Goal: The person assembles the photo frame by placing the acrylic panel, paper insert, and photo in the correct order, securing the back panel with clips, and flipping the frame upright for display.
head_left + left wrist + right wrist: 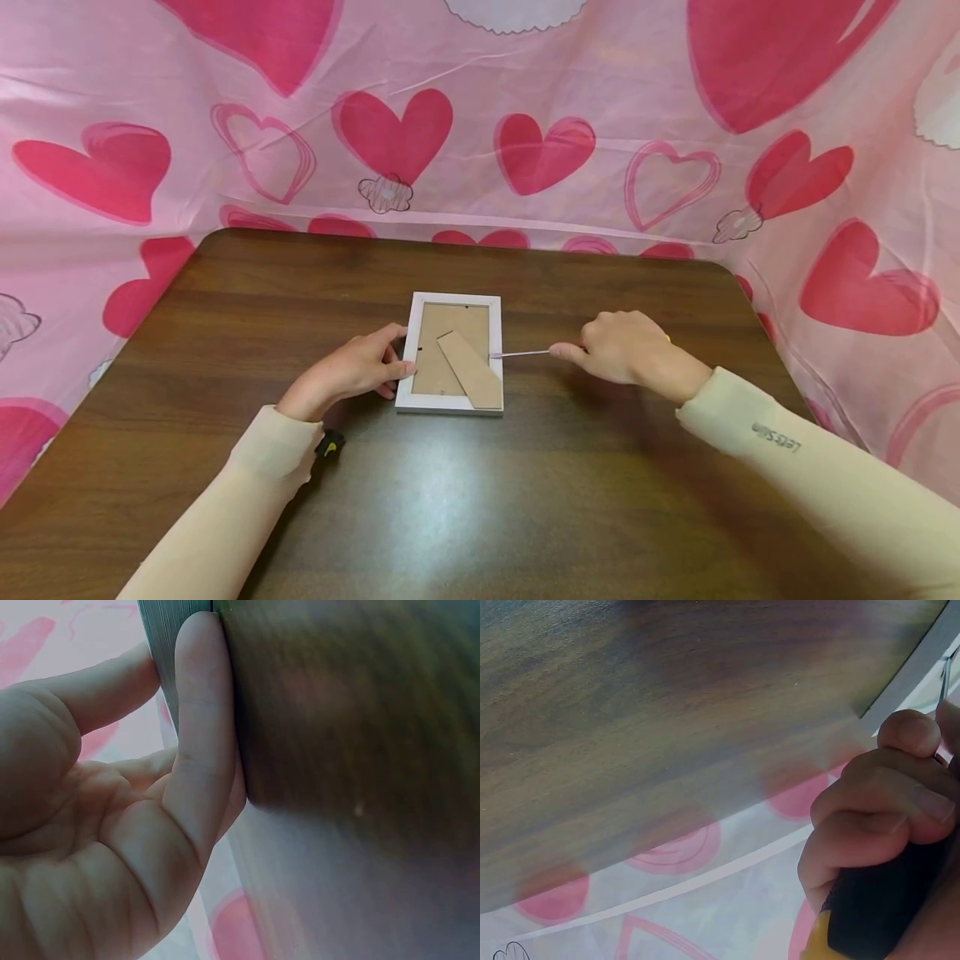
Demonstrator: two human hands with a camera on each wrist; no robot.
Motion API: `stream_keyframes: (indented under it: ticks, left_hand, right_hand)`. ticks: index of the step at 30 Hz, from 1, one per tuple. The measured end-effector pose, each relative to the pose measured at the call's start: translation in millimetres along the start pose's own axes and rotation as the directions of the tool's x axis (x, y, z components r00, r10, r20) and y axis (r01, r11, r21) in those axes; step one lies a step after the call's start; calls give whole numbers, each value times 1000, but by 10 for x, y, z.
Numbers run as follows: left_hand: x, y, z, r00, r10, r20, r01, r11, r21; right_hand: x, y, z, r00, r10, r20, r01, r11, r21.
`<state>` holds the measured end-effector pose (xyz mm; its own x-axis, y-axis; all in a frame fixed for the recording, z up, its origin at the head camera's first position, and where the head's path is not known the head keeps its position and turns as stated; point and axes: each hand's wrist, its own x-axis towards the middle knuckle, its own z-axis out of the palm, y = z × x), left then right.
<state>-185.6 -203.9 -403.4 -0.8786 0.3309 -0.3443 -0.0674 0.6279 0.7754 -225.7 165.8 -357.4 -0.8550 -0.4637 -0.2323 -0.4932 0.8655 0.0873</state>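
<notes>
A white picture frame (405, 392) lies face down on the table, its brown backing board (442, 317) and slanted easel stand (471, 371) showing. My left hand (363, 362) grips the frame's left edge, thumb on the upper face and fingers along the side. In my right hand (618, 346) is a screwdriver (525, 353), its thin metal shaft reaching left to the frame's right inner edge. Curled fingers (870, 832) wrap the black and yellow screwdriver handle (877, 907) in the right wrist view. Small dark tabs sit around the backing; the shaft's tip meets the right side.
The dark wood-grain table (600, 500) extends around the frame on all sides. Pink cloth with hearts (525, 50) hangs behind and beside it. A small black device (330, 443) sits at the left wrist.
</notes>
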Motion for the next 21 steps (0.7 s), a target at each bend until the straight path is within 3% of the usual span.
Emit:
stream_keyframes:
  ticks: [12, 21]
  left_hand:
    - [-5, 4, -2, 1000, 16, -2, -17, 1000, -9]
    - [-10, -1, -2, 999, 36, 2, -36, 999, -16]
  right_hand:
    - [-3, -5, -4, 996, -50, -79, 47, 998, -44]
    - [4, -2, -12, 959, -156, -238, 121, 980, -155]
